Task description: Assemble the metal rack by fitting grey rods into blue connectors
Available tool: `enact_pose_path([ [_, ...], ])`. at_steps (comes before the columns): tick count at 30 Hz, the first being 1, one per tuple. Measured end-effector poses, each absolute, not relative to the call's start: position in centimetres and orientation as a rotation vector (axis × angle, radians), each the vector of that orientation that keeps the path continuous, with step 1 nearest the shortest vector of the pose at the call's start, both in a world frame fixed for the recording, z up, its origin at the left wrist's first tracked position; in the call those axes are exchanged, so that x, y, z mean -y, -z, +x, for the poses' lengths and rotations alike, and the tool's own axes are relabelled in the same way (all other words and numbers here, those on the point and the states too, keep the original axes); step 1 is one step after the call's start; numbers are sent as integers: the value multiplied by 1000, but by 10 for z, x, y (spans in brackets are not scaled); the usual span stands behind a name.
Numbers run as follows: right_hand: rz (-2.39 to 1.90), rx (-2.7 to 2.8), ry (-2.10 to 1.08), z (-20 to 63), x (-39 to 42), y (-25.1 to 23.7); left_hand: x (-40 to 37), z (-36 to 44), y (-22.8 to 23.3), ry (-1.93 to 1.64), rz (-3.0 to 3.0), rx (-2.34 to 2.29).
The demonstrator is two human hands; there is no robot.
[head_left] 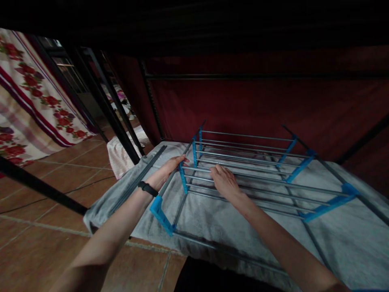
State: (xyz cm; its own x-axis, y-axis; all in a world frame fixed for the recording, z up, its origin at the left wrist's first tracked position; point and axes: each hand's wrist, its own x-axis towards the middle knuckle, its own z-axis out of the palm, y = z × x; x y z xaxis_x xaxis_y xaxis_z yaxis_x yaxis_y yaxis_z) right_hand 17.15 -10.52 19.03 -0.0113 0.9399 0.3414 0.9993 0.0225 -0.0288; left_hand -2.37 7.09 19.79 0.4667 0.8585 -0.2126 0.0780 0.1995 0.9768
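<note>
A rack of grey metal rods (261,184) with blue plastic brackets (160,211) lies on a grey cloth (219,221) on the floor. My left hand (168,169), with a black band on its wrist, grips the rack's left side rail near a blue bracket. My right hand (224,181) lies palm down on the cross rods, fingers curled over one of them.
A dark red fabric wall (258,105) with black poles stands behind the rack. Black frame bars (103,105) rise at the left. A floral blanket (33,93) hangs at far left over the brown tiled floor (48,227). A pale folded cloth (121,156) lies near the bars.
</note>
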Motion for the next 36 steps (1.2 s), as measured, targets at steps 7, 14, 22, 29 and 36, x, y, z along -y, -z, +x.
enact_pose_path([
  [7, -1983, 2021, 357, 175, 103, -187, -70, -27, -198, -633, 1340, -900],
  [14, -1959, 2054, 323, 178, 100, -192, -71, -27, -197, -625, 1348, -884],
  [22, -1952, 2065, 300, 180, 99, -193, -73, -25, -193, -662, 1282, -906],
  [29, -1918, 2100, 291, 184, 99, -193, -72, -23, -194, -678, 1244, -927],
  [36, -1953, 2134, 257, 185, 99, -196, -69, -22, -197, -674, 1260, -956],
])
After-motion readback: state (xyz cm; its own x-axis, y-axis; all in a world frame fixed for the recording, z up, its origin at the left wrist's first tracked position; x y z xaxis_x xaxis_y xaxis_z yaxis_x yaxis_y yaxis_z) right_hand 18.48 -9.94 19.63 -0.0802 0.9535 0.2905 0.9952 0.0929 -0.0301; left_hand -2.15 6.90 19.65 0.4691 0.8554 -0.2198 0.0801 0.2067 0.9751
